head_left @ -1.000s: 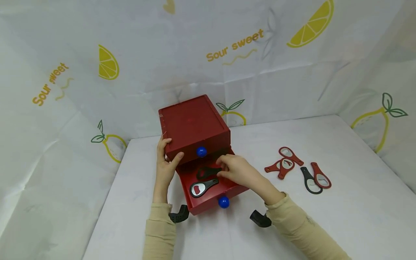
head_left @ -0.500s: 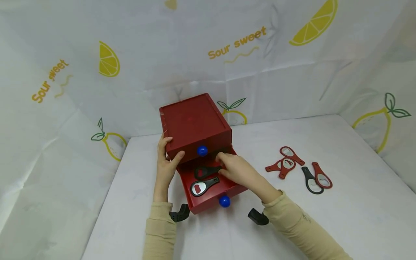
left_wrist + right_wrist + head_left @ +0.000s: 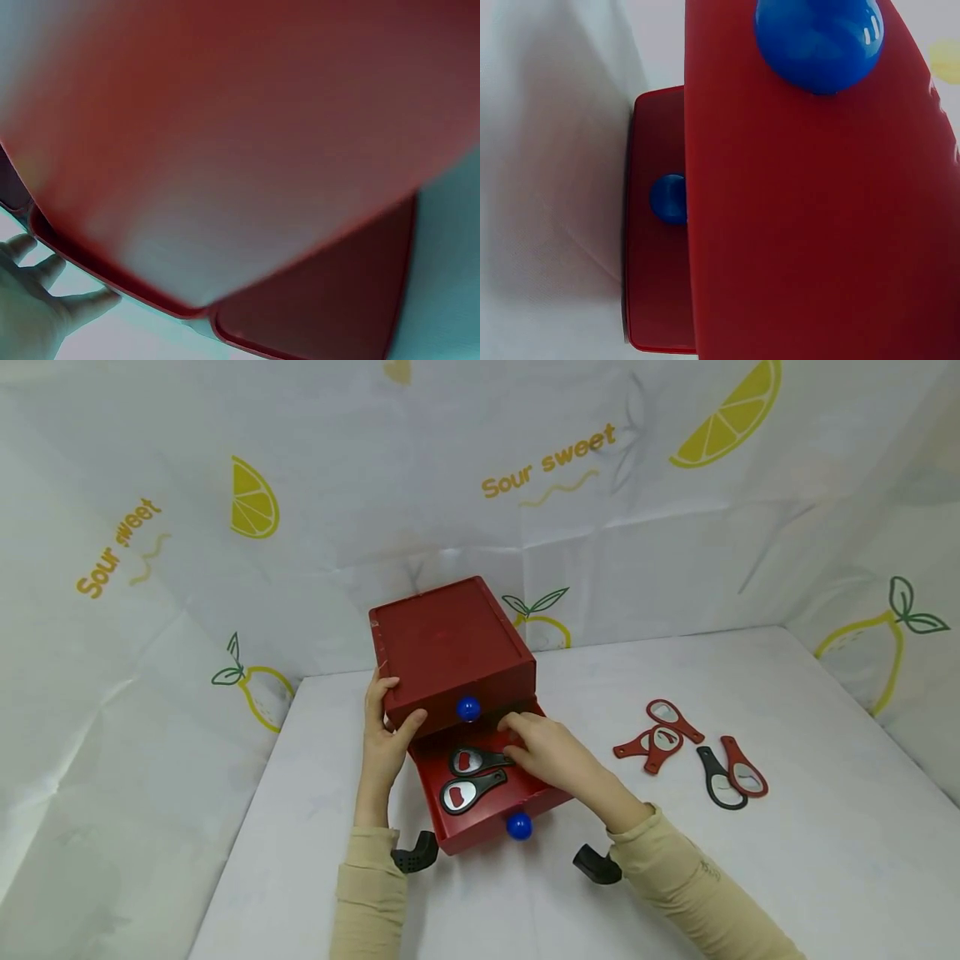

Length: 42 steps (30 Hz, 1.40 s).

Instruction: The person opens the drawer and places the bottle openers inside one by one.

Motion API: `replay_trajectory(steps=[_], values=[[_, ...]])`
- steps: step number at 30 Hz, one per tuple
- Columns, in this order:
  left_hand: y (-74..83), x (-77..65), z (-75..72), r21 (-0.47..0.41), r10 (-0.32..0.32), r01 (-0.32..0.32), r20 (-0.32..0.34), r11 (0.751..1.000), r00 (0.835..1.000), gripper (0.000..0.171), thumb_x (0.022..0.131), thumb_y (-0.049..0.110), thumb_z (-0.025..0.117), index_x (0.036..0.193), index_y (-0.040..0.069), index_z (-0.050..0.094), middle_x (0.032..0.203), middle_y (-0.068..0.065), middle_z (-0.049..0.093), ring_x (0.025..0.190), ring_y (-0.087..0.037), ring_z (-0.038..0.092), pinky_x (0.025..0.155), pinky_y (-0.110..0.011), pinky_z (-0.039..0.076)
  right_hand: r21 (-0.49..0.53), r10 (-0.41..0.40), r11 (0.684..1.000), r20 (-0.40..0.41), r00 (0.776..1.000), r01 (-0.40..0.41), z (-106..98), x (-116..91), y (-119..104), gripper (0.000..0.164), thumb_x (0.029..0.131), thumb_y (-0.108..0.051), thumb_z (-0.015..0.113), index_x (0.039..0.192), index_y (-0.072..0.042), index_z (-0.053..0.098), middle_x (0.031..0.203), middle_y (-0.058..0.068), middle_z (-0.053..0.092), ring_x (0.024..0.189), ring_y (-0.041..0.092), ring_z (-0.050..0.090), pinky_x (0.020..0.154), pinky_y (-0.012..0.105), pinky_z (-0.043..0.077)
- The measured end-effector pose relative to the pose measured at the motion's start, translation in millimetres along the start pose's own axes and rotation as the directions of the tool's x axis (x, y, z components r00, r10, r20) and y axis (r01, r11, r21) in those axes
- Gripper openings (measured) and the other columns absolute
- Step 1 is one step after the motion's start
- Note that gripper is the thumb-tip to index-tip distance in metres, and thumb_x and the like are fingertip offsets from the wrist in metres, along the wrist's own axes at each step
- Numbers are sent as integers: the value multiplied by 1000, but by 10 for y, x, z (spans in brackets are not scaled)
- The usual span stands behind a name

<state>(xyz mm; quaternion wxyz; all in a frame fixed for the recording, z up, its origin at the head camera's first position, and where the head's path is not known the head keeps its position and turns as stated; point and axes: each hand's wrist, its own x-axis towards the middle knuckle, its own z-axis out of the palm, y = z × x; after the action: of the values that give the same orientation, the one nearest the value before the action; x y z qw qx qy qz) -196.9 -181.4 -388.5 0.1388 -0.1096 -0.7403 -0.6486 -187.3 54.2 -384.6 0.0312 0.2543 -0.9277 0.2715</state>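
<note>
My left hand (image 3: 383, 747) grips the left side of a red two-drawer box (image 3: 450, 643), thumb on its front and fingers along its edge. In the left wrist view, the fingers (image 3: 90, 306) touch the red rim. Below, the lower drawer (image 3: 472, 839) is pulled out. Inside it, a black bottle opener (image 3: 467, 762) lies with its metal face up, and my right hand (image 3: 551, 752) has its thumb and fingers at the handle end. Beside it, nearer the drawer front, lies another black bottle opener (image 3: 459, 794). The right wrist view shows the drawer front and blue knobs (image 3: 821, 41), not the fingers.
On the table to the right lie several red bottle openers (image 3: 663, 739), one of them a red bottle opener (image 3: 747, 777) overlapping a black bottle opener (image 3: 718, 785). Blue knobs stick out from both drawers. A patterned sheet (image 3: 442, 460) hangs close behind the box.
The bottle opener at my right hand has tipped flat, so its metal face now shows. My right hand has barely shifted. My left hand keeps its place on the box.
</note>
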Motion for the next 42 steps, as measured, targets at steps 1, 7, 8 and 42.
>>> replay_trajectory(steps=[1, 7, 8, 42], values=[[5, 3, -1, 1, 3, -3, 5, 1000, 1000, 49, 87, -2, 58, 128, 7, 33, 157, 1, 7, 133, -25, 31, 94, -31, 42, 9, -6, 1000, -10, 1000, 6, -5, -2, 5, 27, 83, -16, 69, 107, -8, 60, 100, 8, 67, 85, 18, 61, 76, 34, 53], [27, 49, -20, 20, 27, -28, 27, 999, 999, 44, 86, -3, 59, 122, 6, 37, 157, -4, 6, 136, -26, 26, 99, -50, 38, 44, -36, 998, -48, 998, 38, -25, -16, 23, 25, 83, -18, 69, 105, -7, 62, 98, 7, 68, 82, 15, 60, 73, 31, 52], [3, 59, -25, 20, 30, -30, 23, 999, 999, 43, 86, -3, 60, 122, 6, 38, 157, -3, 6, 137, -26, 27, 99, -52, 38, 43, -37, 998, -49, 998, 40, -25, -17, 24, 25, 83, -18, 69, 104, -7, 62, 97, 6, 68, 81, 15, 60, 72, 31, 52], [43, 50, -74, 88, -6, 4, 26, 996, 1000, 40, 88, 3, 58, 125, 8, 44, 157, -4, 5, 137, -31, 27, 101, -53, 35, 132, -19, 988, -389, 921, 76, -139, -254, 201, 10, 83, -14, 69, 92, -11, 69, 86, 1, 69, 72, 10, 57, 64, 25, 51]])
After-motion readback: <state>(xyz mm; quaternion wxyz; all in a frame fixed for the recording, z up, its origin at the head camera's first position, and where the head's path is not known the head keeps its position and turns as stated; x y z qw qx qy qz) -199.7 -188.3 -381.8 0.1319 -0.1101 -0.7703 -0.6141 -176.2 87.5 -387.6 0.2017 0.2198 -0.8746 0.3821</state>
